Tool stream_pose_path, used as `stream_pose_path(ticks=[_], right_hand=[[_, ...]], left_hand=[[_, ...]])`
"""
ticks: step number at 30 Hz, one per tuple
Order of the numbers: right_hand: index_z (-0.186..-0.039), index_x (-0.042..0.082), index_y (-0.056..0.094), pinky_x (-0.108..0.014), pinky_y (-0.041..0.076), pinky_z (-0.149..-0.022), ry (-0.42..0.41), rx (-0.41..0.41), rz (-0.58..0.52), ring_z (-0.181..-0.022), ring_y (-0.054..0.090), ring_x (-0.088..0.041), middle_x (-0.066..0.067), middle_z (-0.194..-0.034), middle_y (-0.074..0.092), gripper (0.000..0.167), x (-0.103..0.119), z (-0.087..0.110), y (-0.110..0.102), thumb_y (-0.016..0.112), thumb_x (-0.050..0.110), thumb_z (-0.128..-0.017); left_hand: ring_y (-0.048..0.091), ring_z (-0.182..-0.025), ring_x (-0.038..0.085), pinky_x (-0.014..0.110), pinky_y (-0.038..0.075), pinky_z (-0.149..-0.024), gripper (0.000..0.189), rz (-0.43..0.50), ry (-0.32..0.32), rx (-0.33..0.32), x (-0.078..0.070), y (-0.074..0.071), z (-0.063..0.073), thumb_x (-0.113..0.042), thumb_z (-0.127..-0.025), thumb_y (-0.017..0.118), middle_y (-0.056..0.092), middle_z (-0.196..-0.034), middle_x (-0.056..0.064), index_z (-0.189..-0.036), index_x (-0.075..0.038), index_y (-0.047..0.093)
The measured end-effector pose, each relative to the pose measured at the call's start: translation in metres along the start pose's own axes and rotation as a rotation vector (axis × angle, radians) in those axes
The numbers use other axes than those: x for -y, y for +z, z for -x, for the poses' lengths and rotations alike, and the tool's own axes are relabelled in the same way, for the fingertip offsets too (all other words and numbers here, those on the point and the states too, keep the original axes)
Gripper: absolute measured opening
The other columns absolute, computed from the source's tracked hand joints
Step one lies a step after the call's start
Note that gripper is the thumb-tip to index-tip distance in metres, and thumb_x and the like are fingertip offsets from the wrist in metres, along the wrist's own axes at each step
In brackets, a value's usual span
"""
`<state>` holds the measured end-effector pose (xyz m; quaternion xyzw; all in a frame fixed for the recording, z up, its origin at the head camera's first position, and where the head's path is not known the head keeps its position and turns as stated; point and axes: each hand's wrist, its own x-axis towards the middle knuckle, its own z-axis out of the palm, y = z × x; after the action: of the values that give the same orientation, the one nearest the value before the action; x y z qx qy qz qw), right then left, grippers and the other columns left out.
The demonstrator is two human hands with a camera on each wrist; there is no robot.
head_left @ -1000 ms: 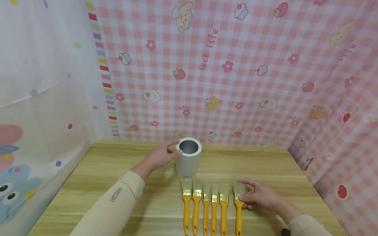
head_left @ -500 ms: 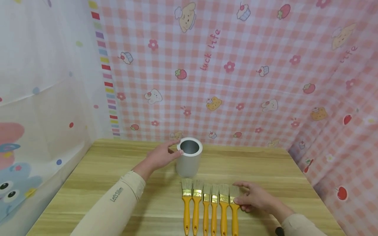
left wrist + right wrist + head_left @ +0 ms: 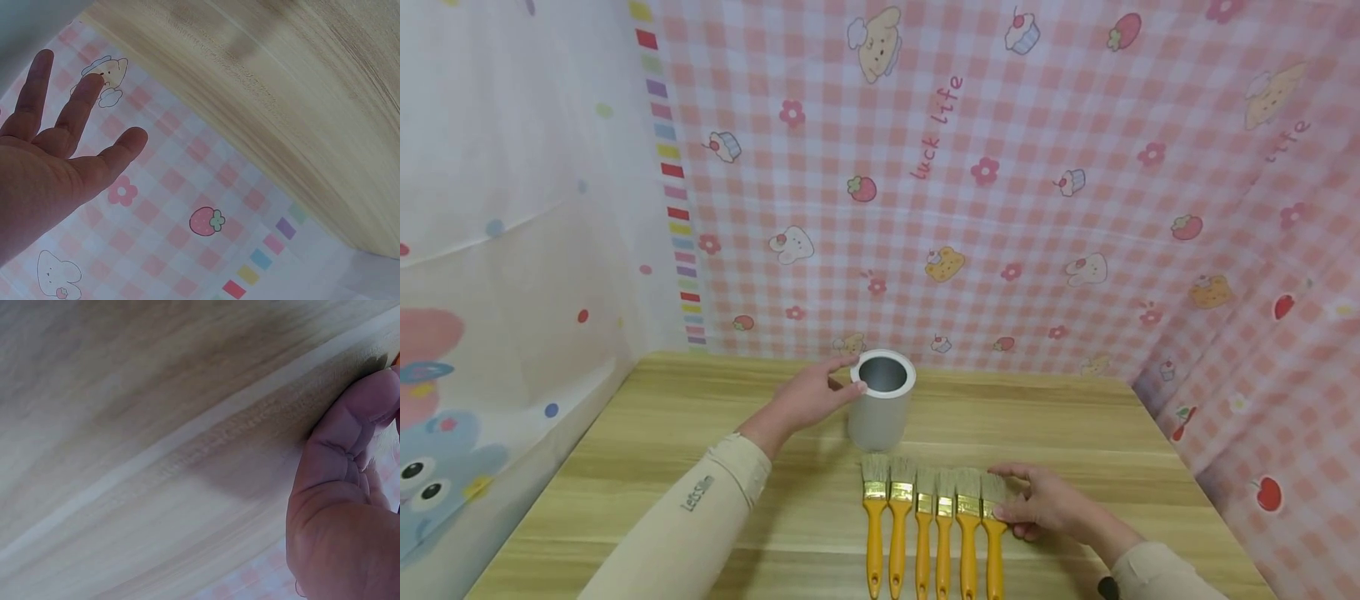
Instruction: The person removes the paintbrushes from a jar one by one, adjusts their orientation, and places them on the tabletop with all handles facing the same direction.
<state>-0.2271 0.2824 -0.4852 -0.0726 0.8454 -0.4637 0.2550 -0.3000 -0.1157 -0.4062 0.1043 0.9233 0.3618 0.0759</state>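
A pale grey cylindrical can [image 3: 877, 423] with a white rim stands upright toward the back of the table, its inside dark grey. My left hand [image 3: 807, 396] touches its left side, thumb at the rim's front and a finger near the back. Several of that hand's fingers [image 3: 82, 106] appear straight and spread in the left wrist view. In front of the can lie several paintbrushes [image 3: 898, 533] in a row, bristles away from me, with yellow-orange handles and gold ferrules. My right hand [image 3: 1051, 504] pinches the rightmost paintbrush [image 3: 995, 546] at its ferrule, fingers curled in the right wrist view.
Everything stands on a wood-grain table [image 3: 685, 408]. A pink checked cloth [image 3: 820, 200] hangs along its back edge and continues on the right. On the left hangs a white cloth [image 3: 550, 200] with cartoon prints. A dark round object [image 3: 1108, 588] shows beside the right sleeve.
My right hand has slid the rightmost paintbrush left, closing the gap until it lies against its neighbour. The left hand and the can have stayed in place.
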Motion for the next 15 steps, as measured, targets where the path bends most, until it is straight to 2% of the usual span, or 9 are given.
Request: stream_pose_path(ticks=[10, 15], right_hand=[[-0.163, 0.002, 0.040, -0.033, 0.062, -0.063, -0.009, 0.021, -0.024, -0.064, 0.065, -0.016, -0.010, -0.082, 0.072, 0.079, -0.0012, -0.0018, -0.0004, 0.081, 0.020, -0.097], [-0.164, 0.000, 0.036, -0.033, 0.063, -0.064, -0.027, 0.044, -0.062, -0.065, 0.066, -0.015, -0.010, -0.085, 0.075, 0.081, -0.0041, -0.0035, -0.0014, 0.080, 0.019, -0.098]], left_hand=[[0.067, -0.131, 0.041, 0.067, 0.047, -0.113, 0.065, 0.013, -0.013, -0.008, 0.0021, -0.0005, 0.0018, -0.050, -0.107, 0.060, 0.069, -0.143, 0.021, -0.165, -0.026, 0.043], [0.065, -0.132, 0.042, 0.065, 0.051, -0.111, 0.067, 0.100, -0.013, 0.007, 0.0054, -0.0036, 0.0020, -0.048, -0.106, 0.063, 0.067, -0.144, 0.022, -0.165, -0.024, 0.043]])
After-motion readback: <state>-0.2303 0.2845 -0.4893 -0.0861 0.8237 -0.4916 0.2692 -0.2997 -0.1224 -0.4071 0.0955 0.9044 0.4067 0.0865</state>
